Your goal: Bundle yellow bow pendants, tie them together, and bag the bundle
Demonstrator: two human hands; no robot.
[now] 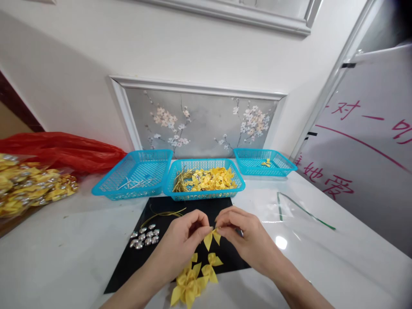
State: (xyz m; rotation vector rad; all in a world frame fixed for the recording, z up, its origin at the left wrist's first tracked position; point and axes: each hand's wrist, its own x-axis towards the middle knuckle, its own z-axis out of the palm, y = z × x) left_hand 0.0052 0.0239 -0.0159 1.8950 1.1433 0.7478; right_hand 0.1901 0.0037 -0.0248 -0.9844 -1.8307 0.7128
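Note:
Over a black mat [128,266], my left hand [188,234] and my right hand [241,231] pinch a yellow ribbon bow [209,241] from both sides, its two pointed tails hanging down. Fingers of both hands are closed at its top, hiding the knot. Several more yellow bows [189,285] lie in a loose pile below my hands, across the mat's near edge. Left of my left hand sits a cluster of shiny silver beads [148,236]. Thin gold cords [161,213] lie on the mat behind the beads.
A blue basket [206,196] behind the mat holds yellow bows and gold cords. The left basket [122,193] contains white strips; the right basket [267,171] a few yellow pieces. A red plastic bag [64,148] and bagged yellow items [28,189] lie left, a green strip [305,212] right.

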